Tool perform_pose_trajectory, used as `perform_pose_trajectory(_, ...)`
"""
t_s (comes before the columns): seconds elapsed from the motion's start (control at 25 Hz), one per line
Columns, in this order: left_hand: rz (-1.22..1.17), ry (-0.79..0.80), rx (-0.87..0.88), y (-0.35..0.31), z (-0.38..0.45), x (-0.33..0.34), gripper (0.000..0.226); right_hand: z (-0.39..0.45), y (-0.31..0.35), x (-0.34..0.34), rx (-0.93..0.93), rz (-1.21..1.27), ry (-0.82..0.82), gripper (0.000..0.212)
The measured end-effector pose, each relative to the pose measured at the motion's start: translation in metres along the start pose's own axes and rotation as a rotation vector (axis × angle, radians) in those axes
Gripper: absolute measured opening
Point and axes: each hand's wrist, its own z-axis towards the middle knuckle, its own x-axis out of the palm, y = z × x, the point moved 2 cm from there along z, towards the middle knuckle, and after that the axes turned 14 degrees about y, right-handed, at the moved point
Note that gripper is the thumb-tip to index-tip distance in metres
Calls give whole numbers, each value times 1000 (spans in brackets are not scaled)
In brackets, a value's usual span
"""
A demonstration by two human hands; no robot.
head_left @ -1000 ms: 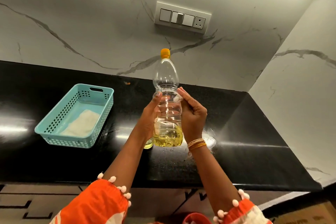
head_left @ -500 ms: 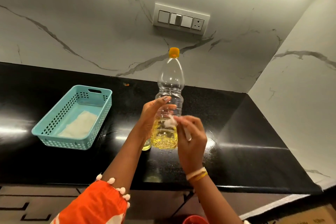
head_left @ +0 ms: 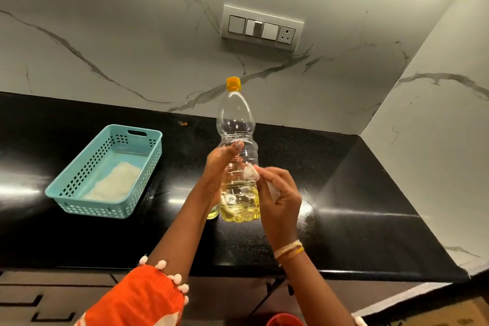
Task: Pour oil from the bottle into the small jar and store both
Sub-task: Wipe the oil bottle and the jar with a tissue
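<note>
- The right hand (head_left: 277, 193) pinches a white tissue (head_left: 250, 172) against the side of the bottle (head_left: 238, 156); the left hand's (head_left: 219, 167) grip wraps the bottle's middle.
- The bottle stands capped and upright on the worktop (head_left: 357, 219), the small jar (head_left: 213, 213) just beside it, mostly hidden.
- Pouring looks done; wiping is underway, and storing in the basket (head_left: 79, 204) remains.
- A second ago the right hand lay flat on the bottle; now it is lower, dabbing.

Marble wall (head_left: 132, 34), switch panel (head_left: 262, 28), black counter (head_left: 370, 219).
</note>
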Motion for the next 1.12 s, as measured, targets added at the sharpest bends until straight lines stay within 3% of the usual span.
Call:
perform_pose_trajectory(0.16,2,-56,1,0,0,-6,81,-31,4,-2,-81,-113,51,22)
perform_pose_trajectory(0.44,26,25,-82,-2,-4,5,75,50,4,-3,-1,40,-72,17)
perform_pose_trajectory(0.56,47,60,-108,-1,-4,6,91,56,6,-3,-16,11,-40,18)
perform_pose_trajectory(0.88,87,-67,-33,-5,-9,-4,82,-21,9,-12,-140,-252,134,20)
perform_pose_trajectory(1.12,67,48,-67,-7,-10,6,77,33,13,-6,-129,-221,-34,17)
